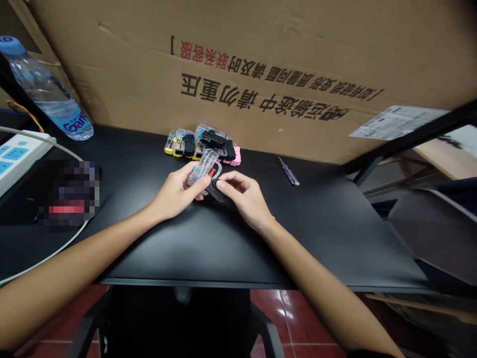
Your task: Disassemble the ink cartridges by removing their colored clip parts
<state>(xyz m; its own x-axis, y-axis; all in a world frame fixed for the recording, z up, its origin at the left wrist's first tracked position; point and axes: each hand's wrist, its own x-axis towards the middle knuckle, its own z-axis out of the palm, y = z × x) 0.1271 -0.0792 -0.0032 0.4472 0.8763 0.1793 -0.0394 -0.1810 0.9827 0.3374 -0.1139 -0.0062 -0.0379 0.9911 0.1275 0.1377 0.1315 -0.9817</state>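
Single head-worn view, aimed forward and down; the black desk (pixel 149 248) is seen close, cardboard box (pixel 261 59) behind.

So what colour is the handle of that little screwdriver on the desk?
Blue, translucent-looking, with a yellowish tip end; the screwdriver shows in the head view.

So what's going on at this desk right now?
A person sits at a black desk. The left hand holds a clear ink cartridge, while the right hand pinches a small black part at its end. More cartridges lie in a pile just behind, with a small screwdriver to the right and a water bottle at far left.
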